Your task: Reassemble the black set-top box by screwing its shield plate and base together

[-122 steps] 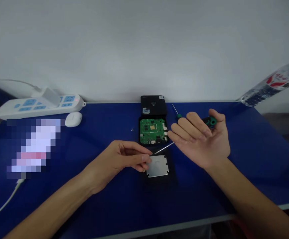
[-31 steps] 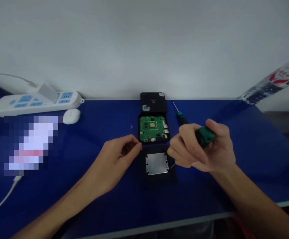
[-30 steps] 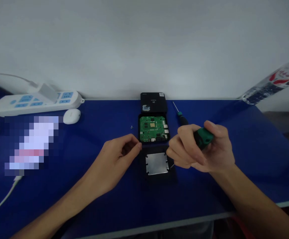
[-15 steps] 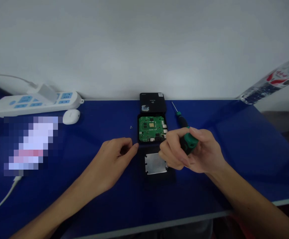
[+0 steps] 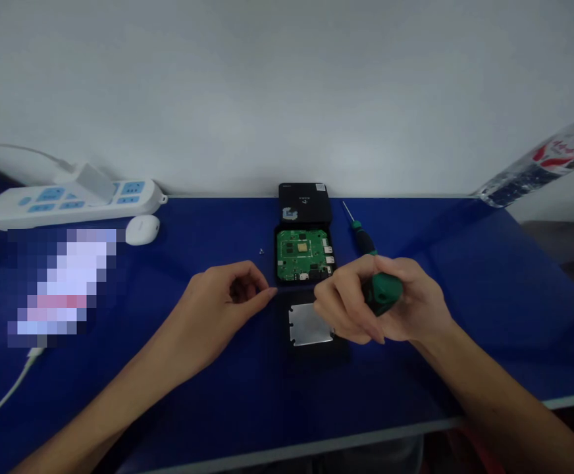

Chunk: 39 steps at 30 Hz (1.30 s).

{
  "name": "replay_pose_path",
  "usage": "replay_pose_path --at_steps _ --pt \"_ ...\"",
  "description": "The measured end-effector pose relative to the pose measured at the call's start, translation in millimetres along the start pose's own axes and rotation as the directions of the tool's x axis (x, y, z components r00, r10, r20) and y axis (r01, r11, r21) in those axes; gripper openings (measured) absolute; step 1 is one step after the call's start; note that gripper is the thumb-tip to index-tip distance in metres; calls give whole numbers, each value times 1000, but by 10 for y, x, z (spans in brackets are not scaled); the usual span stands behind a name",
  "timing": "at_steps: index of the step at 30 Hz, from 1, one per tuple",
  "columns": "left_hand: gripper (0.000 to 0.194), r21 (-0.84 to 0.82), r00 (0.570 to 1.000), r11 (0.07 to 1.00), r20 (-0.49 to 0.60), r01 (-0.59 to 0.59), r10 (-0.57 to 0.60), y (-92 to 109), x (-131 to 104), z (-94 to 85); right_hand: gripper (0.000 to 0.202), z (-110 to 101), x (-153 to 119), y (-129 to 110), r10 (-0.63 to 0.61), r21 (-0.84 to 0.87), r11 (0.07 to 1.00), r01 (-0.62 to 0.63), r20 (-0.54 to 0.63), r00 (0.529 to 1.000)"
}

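Right hand point(image 5: 405, 309) is gripping a green-handled screwdriver point(image 5: 387, 289), fingers wrapping the handle, its butt end facing the camera. The hand is hiding the shaft and tip; cannot tell whether the tip is touching anything.

Metal plate point(image 5: 309, 324), notched along its edges, is lying on a black panel point(image 5: 311, 357) on the blue counter point(image 5: 208, 227). The right hand's fingers are covering the plate's right end in this view; contact is not clear.

Left hand point(image 5: 218, 299) is curling just beside the panel's far left corner, thumb tip sitting close to the bent forefinger. Cannot tell whether anything small is being pinched there.

Beyond the panel, a green circuit board point(image 5: 291, 263) is resting in a black case point(image 5: 275, 253), its ports facing right. A black lid point(image 5: 303, 199) is lying behind the case, near the wall. Tiny screws point(image 5: 261, 251) are lying to the left of the board. A second screwdriver point(image 5: 365, 241) is lying to the right, blade pointing toward the wall. Far left, a power strip point(image 5: 40, 209) is holding a white adapter point(image 5: 90, 183); a small white case point(image 5: 142, 230) is sitting near it.
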<state>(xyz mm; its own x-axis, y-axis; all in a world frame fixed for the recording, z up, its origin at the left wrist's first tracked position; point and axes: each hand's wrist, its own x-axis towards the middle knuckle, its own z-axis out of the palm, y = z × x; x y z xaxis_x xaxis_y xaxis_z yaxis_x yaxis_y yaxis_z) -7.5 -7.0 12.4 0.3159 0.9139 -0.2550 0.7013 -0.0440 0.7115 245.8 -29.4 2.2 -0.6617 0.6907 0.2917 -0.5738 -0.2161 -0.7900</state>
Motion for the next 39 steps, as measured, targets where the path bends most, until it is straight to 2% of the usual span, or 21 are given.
replay_pose_path --at_steps 7,11,15,21,28,33,35,39 --pt "27 -176 996 984 95 23 -6 -53 25 -32 55 -28 -9 17 75 51 995 -80 97 992" --pt "18 -283 991 959 135 15 24 -86 41 -47 50 -21 -20 19 136 97 985 -145 88 987" --pt "10 -383 986 922 169 59 7 -76 46 -74 51 -25 -27 38 161 126 978 -169 69 984" --pt "16 -502 982 855 187 129 -38 -67 61 -87 51 -20 -28 68 113 156 980 -123 76 991" --pt "19 -587 984 800 177 127 -26 -38 41 -66 54 24 -26 54 139 146 979 -143 36 990" --pt "29 -661 974 725 218 191 -57 -66 62 -27 52 19 -33 38 137 176 974 -143 45 990" --pt "31 -689 968 691 241 221 -69 -77 70 -13 50 16 -36 7 171 153 972 -179 61 983" --pt "32 -687 958 683 281 246 -63 -70 69 -10 51 10 -39 -37 196 149 966 -210 99 975"
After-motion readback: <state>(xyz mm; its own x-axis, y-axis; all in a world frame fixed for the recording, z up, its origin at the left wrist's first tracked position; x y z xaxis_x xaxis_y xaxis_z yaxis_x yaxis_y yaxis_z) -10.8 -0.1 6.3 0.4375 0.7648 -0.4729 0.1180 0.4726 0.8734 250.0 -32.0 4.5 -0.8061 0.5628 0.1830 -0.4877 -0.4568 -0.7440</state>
